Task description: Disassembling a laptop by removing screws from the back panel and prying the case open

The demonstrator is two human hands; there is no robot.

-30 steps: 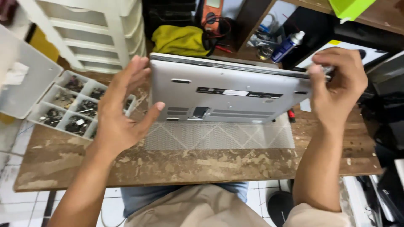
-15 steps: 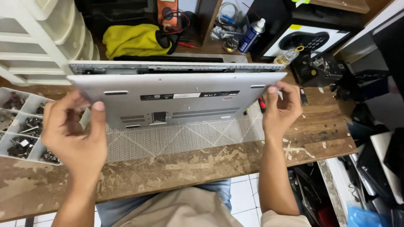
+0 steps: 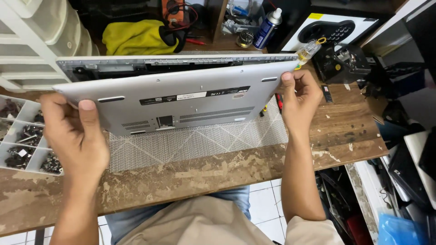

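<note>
Head view, from the left: a white plastic drawer unit [image 3: 36, 31] stands at the back corner, and below it a clear compartment tray [image 3: 20, 140] holds dark screws and small parts on the worn wooden workbench [image 3: 190, 174]. The left hand [image 3: 75, 134] grips the left edge of a silver laptop bottom cover [image 3: 181, 102], thumb on its outer face, fingers curled behind. The cover is raised and tilted above a grey patterned mat [image 3: 195, 140], with the opened laptop chassis [image 3: 172, 63] just behind its top edge. Behind that lie a yellow cloth [image 3: 131, 38] and a blue spray can [image 3: 266, 29]. The right hand [image 3: 299, 97] closes on the cover's right edge, thumb on top. Beyond it, a clear-handled screwdriver [image 3: 309, 50] lies beside a black device [image 3: 340, 63].
</note>
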